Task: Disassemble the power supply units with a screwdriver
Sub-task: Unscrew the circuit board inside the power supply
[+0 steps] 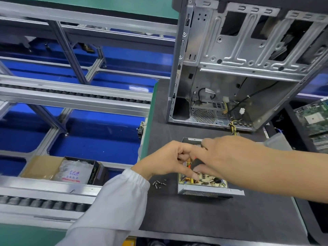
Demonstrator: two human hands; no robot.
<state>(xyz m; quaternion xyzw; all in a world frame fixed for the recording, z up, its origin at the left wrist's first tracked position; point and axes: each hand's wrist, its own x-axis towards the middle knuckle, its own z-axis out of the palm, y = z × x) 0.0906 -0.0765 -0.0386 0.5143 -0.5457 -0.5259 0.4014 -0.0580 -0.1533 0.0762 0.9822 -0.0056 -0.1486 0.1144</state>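
Observation:
An open power supply unit [204, 191] lies on the dark mat [213, 219], its circuit board exposed. Both hands meet over it. My right hand [229, 155] reaches in from the right and grips the black and red handle of a screwdriver [196, 163], which points down into the unit. My left hand [165, 160], in a white sleeve, has curled fingers right beside the screwdriver, with its thumb lying on the board. Whether it pinches anything is hidden. Several loose screws [159, 184] lie on the mat just left of the unit.
An emptied grey computer case [230, 68] stands behind the unit, with cables trailing out of it. Green circuit boards [314, 119] are stacked at the right. A cardboard box [40, 167] holding a plastic bag [74, 172] sits on the roller conveyor [44, 204] at the left.

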